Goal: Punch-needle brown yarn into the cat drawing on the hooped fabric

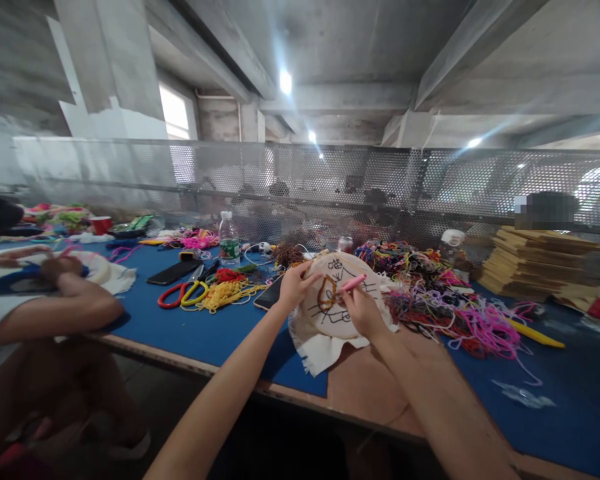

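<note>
My left hand (298, 288) grips the upper left rim of an embroidery hoop (307, 313), tilted up at the table's edge. Cream cloth (320, 353) is stretched in it, its frayed edge hanging below. Black line drawings and a brown-yellow yarn outline (324, 300) show on the cloth. In my right hand (364, 308) is a pink punch needle (354, 283), held like a pen over the middle of the cloth. My fingers hide its tip, so I cannot tell whether it pierces the fabric. A dark phone (269, 295) lies partly behind my left hand.
Red and yellow-handled scissors (183, 295), yellow yarn (225, 293), a black phone (173, 271) and a water bottle (229, 240) lie left. Tangled yarn (485, 327), a yellow tool (535, 333) and stacked brown packets (530, 263) lie right. A co-worker's arm (75, 310) rests far left.
</note>
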`<move>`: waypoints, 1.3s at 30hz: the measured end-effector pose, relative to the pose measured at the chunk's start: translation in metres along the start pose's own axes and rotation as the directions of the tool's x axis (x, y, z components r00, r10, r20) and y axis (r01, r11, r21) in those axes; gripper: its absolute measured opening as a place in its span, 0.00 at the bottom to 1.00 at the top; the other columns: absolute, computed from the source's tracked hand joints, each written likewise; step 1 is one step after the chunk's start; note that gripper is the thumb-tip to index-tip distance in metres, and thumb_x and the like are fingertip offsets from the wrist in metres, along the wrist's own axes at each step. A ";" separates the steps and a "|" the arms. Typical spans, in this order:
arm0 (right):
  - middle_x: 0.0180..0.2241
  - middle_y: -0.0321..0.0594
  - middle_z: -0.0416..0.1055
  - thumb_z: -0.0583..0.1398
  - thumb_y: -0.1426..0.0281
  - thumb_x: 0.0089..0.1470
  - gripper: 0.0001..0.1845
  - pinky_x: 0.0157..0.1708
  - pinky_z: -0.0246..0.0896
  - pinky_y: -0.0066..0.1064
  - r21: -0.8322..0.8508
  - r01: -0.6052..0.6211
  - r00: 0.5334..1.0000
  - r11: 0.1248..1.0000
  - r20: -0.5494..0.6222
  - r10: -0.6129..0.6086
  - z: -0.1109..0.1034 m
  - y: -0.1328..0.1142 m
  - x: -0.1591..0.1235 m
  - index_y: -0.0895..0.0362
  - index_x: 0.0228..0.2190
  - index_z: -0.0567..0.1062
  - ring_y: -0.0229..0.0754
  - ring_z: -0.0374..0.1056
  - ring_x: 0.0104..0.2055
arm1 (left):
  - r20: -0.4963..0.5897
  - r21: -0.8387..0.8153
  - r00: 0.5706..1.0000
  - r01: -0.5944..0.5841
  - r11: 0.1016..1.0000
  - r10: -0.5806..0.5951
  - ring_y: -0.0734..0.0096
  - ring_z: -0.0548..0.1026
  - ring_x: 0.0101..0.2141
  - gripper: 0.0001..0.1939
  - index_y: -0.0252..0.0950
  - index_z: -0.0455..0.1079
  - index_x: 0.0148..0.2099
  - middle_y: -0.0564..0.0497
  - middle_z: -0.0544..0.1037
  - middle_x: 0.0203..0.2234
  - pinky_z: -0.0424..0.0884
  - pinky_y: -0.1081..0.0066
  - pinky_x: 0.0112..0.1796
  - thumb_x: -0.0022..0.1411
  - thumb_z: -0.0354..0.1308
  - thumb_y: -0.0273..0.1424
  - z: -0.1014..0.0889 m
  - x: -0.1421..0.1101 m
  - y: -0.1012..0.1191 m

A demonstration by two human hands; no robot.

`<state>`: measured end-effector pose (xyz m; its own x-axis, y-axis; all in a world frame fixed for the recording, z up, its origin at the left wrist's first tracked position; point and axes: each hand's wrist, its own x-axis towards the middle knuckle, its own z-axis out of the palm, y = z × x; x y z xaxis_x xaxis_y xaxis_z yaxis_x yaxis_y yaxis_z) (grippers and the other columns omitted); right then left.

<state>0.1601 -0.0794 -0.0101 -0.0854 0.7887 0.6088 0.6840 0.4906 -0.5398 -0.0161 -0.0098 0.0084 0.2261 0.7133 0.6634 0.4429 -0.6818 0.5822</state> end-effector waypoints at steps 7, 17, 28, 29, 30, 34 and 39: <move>0.32 0.42 0.72 0.47 0.65 0.57 0.10 0.32 0.63 0.31 0.079 -0.041 0.999 0.996 0.019 0.039 0.000 0.001 0.000 0.55 0.37 0.64 0.42 0.71 0.29 | -0.009 -0.002 1.000 -0.020 1.000 0.020 0.71 0.71 0.31 0.17 0.35 0.73 0.42 0.52 0.77 0.32 0.65 0.75 0.35 0.54 0.55 0.39 0.000 0.000 0.001; 0.33 0.42 0.71 0.52 0.67 0.55 0.06 0.38 0.61 0.34 0.005 0.197 0.980 0.980 -0.007 -0.197 0.007 0.009 0.001 0.55 0.30 0.68 0.43 0.68 0.35 | -0.021 0.030 0.999 -0.029 0.999 0.030 0.74 0.69 0.28 0.16 0.35 0.73 0.40 0.53 0.75 0.28 0.63 0.77 0.32 0.56 0.54 0.40 -0.001 -0.002 0.001; 0.31 0.40 0.71 0.54 0.66 0.55 0.07 0.36 0.60 0.32 -0.109 0.189 0.978 0.976 0.114 -0.177 -0.001 0.004 0.000 0.56 0.31 0.69 0.42 0.67 0.34 | 0.131 -0.190 0.991 0.013 0.982 0.012 0.78 0.59 0.23 0.19 0.28 0.73 0.35 0.54 0.68 0.20 0.56 0.77 0.25 0.57 0.51 0.41 0.003 0.003 -0.002; 0.31 0.41 0.71 0.54 0.66 0.54 0.07 0.36 0.59 0.32 -0.120 0.182 0.978 0.976 0.128 -0.167 -0.003 0.002 0.000 0.56 0.32 0.69 0.42 0.67 0.34 | 0.141 -0.185 0.990 0.011 0.983 0.016 0.79 0.57 0.22 0.19 0.28 0.73 0.33 0.55 0.66 0.19 0.54 0.77 0.24 0.57 0.51 0.41 0.003 0.002 -0.001; 0.32 0.41 0.72 0.54 0.66 0.54 0.07 0.36 0.59 0.32 -0.131 0.171 0.979 0.977 0.135 -0.153 -0.004 0.001 0.000 0.56 0.32 0.70 0.43 0.67 0.35 | 0.142 -0.176 0.990 0.003 0.984 0.023 0.79 0.56 0.22 0.19 0.28 0.73 0.31 0.55 0.65 0.18 0.52 0.77 0.24 0.57 0.52 0.41 0.003 0.002 -0.001; 0.33 0.44 0.73 0.51 0.65 0.57 0.11 0.36 0.59 0.33 -0.145 0.096 0.990 0.985 0.119 -0.078 -0.004 -0.001 0.001 0.57 0.35 0.69 0.45 0.69 0.36 | 0.101 -0.142 0.994 -0.033 0.989 0.048 0.78 0.59 0.23 0.18 0.29 0.73 0.33 0.55 0.67 0.20 0.54 0.77 0.26 0.57 0.53 0.40 0.003 0.001 0.000; 0.33 0.45 0.73 0.49 0.65 0.57 0.12 0.35 0.59 0.32 -0.129 0.041 0.996 0.991 0.079 -0.031 -0.004 -0.003 0.000 0.57 0.38 0.67 0.46 0.69 0.36 | 0.070 -0.115 0.997 -0.034 0.993 0.042 0.75 0.65 0.26 0.18 0.30 0.75 0.39 0.52 0.74 0.26 0.60 0.76 0.30 0.57 0.53 0.40 0.005 0.001 -0.003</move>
<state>0.1611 -0.0822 -0.0062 -0.1632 0.8000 0.5774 0.7675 0.4707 -0.4353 -0.0131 -0.0062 0.0046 0.3049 0.6936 0.6527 0.3324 -0.7197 0.6095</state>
